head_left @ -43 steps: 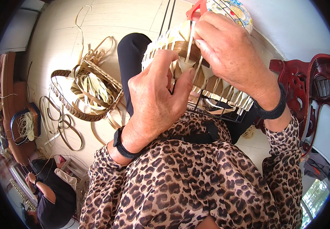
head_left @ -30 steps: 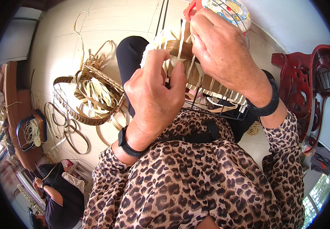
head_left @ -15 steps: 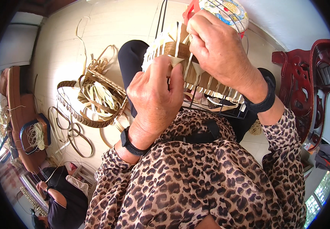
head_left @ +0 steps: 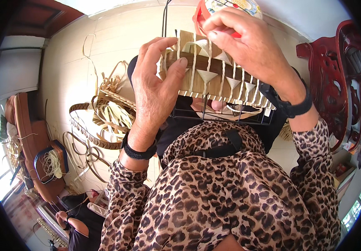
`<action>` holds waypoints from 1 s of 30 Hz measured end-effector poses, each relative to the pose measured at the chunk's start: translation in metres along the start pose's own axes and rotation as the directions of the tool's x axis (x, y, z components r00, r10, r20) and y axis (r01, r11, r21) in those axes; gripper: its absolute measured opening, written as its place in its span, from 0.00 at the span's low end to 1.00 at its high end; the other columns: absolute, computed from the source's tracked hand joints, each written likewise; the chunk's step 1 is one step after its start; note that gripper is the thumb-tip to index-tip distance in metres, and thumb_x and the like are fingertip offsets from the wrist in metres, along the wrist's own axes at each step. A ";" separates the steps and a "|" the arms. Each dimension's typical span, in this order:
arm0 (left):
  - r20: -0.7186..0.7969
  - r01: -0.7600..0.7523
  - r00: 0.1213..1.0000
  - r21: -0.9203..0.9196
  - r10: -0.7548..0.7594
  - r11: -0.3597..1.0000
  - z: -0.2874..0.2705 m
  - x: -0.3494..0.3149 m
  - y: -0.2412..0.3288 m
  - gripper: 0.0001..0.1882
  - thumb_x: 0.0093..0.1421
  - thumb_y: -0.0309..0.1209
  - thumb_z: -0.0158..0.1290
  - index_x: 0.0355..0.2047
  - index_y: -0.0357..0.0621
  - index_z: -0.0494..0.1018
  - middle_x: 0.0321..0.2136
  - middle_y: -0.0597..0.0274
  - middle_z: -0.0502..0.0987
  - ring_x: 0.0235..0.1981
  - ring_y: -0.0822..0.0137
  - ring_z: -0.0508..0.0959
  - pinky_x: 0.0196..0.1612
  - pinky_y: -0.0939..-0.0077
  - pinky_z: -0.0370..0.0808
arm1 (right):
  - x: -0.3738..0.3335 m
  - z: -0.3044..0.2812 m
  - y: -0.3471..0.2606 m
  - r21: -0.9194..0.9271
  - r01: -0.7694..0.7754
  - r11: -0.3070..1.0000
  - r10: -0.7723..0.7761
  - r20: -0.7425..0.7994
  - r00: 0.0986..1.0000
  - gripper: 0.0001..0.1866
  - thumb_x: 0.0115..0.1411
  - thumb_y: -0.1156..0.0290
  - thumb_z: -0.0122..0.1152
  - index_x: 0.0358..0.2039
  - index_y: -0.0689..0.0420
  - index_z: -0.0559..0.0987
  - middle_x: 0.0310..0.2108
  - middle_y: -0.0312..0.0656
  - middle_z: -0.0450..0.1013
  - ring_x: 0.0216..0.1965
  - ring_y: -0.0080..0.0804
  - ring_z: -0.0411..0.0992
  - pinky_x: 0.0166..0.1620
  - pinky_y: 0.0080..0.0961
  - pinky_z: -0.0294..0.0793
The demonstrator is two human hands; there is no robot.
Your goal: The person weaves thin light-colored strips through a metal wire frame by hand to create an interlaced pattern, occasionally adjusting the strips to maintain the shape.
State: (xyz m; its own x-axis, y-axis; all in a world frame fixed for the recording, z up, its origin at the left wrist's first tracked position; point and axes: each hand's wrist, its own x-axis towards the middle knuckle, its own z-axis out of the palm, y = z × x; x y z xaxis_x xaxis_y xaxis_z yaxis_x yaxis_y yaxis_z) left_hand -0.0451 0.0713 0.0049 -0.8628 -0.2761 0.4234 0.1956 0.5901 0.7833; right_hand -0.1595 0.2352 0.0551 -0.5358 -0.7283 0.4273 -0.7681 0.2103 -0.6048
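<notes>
A woven panel [head_left: 216, 88] of tan and brown flat strips, with white twisted cords across it and small folded pale triangles, rests over a black wire frame [head_left: 222, 116] on my lap. My left hand [head_left: 155, 77] lies at the panel's left end, thumb and fingers spread, the thumb touching its face. Above the panel's far edge, my right hand [head_left: 247, 48] has thumb and forefinger brought together; whatever is between them cannot be made out. A pale strip [head_left: 196, 43] curves up loosely between the two hands.
On the floor to the left lie a woven basket piece [head_left: 105, 144] with pale strips and coiled brown strips [head_left: 89, 155]. A red and patterned round item [head_left: 226, 6] stands beyond the panel. Carved dark red furniture [head_left: 329, 75] is at right. Another person [head_left: 80, 234] sits lower left.
My left hand has opened from its pinch on a pale folded strip and moved left. My right hand has shifted slightly up and right, uncovering more triangles. The view has tilted a little.
</notes>
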 end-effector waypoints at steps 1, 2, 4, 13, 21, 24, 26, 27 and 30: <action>0.006 0.001 1.000 0.008 -0.001 1.000 0.002 -0.003 -0.003 0.19 0.52 0.25 0.56 0.46 0.39 0.72 0.43 0.48 0.72 0.45 0.55 0.74 0.48 0.66 0.71 | -0.010 0.003 0.006 0.008 -0.002 1.000 0.002 -0.005 1.000 0.03 0.56 0.78 0.56 0.31 0.63 0.74 0.28 0.36 0.70 0.29 0.23 0.70 0.36 0.21 0.70; -0.005 -0.008 1.000 0.030 0.008 1.000 0.003 -0.006 -0.006 0.19 0.53 0.25 0.56 0.46 0.38 0.72 0.44 0.47 0.72 0.44 0.55 0.75 0.47 0.65 0.71 | -0.021 0.010 0.012 -0.001 -0.025 1.000 0.025 0.001 1.000 0.03 0.56 0.78 0.58 0.31 0.63 0.74 0.29 0.37 0.71 0.31 0.24 0.71 0.36 0.22 0.71; -0.007 -0.019 1.000 0.042 0.020 0.999 0.006 -0.007 -0.005 0.18 0.53 0.25 0.55 0.46 0.38 0.72 0.44 0.47 0.72 0.43 0.54 0.75 0.47 0.65 0.72 | -0.037 0.022 0.008 0.016 -0.044 0.999 0.045 -0.035 0.998 0.03 0.54 0.77 0.61 0.28 0.61 0.75 0.30 0.39 0.73 0.33 0.26 0.73 0.38 0.24 0.72; -0.014 -0.040 0.999 0.103 0.042 0.994 0.009 -0.009 0.007 0.18 0.55 0.23 0.55 0.48 0.43 0.72 0.48 0.46 0.71 0.42 0.54 0.76 0.43 0.67 0.75 | -0.048 0.046 -0.017 -0.272 -0.021 0.962 -0.013 -0.123 0.992 0.10 0.44 0.75 0.66 0.25 0.60 0.73 0.27 0.41 0.68 0.32 0.38 0.70 0.36 0.34 0.70; 0.084 -0.151 0.987 0.225 0.135 0.963 0.009 -0.004 0.016 0.15 0.56 0.22 0.55 0.42 0.51 0.80 0.51 0.43 0.69 0.50 0.52 0.71 0.49 0.63 0.71 | -0.054 0.038 -0.026 -0.202 -0.030 0.979 0.009 -0.107 0.994 0.09 0.43 0.83 0.60 0.27 0.62 0.72 0.30 0.43 0.66 0.35 0.42 0.67 0.40 0.35 0.68; 0.105 -0.159 0.986 0.297 0.133 0.941 0.009 -0.008 0.011 0.14 0.57 0.23 0.54 0.42 0.52 0.80 0.52 0.43 0.68 0.52 0.50 0.71 0.50 0.62 0.72 | -0.061 0.044 -0.015 -0.177 0.037 0.983 -0.063 -0.142 0.988 0.06 0.50 0.77 0.61 0.31 0.61 0.76 0.30 0.41 0.69 0.34 0.35 0.70 0.40 0.31 0.69; 0.099 -0.140 0.988 0.261 0.118 0.955 0.009 -0.010 0.007 0.14 0.59 0.24 0.53 0.44 0.52 0.80 0.53 0.42 0.68 0.54 0.49 0.71 0.50 0.62 0.73 | -0.065 0.033 -0.002 -0.011 -0.062 0.998 0.059 -0.210 0.976 0.05 0.54 0.75 0.60 0.32 0.61 0.76 0.29 0.40 0.70 0.31 0.33 0.71 0.36 0.28 0.70; 0.104 -0.153 0.986 0.267 0.130 0.952 0.007 -0.011 0.007 0.13 0.60 0.24 0.53 0.44 0.52 0.80 0.54 0.42 0.67 0.54 0.49 0.71 0.50 0.63 0.74 | -0.067 0.021 0.003 0.071 -0.113 0.991 0.127 -0.246 0.961 0.06 0.54 0.74 0.60 0.32 0.61 0.76 0.29 0.40 0.70 0.32 0.32 0.71 0.37 0.28 0.70; 0.138 -0.183 0.979 0.289 0.148 0.940 0.005 -0.012 0.008 0.13 0.60 0.24 0.52 0.44 0.52 0.80 0.54 0.43 0.67 0.54 0.49 0.71 0.50 0.62 0.74 | -0.092 -0.016 0.021 0.137 -0.298 0.945 0.328 -0.337 0.883 0.07 0.56 0.73 0.59 0.34 0.60 0.77 0.30 0.39 0.72 0.32 0.29 0.71 0.37 0.26 0.70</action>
State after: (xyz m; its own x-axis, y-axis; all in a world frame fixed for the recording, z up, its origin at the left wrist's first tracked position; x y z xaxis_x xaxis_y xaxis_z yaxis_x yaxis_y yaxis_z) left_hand -0.0353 0.0836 0.0035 -0.8805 -0.0783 0.4675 0.2066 0.8243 0.5271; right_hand -0.1316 0.3173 0.0139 -0.8427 -0.3544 0.4053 -0.5177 0.3266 -0.7908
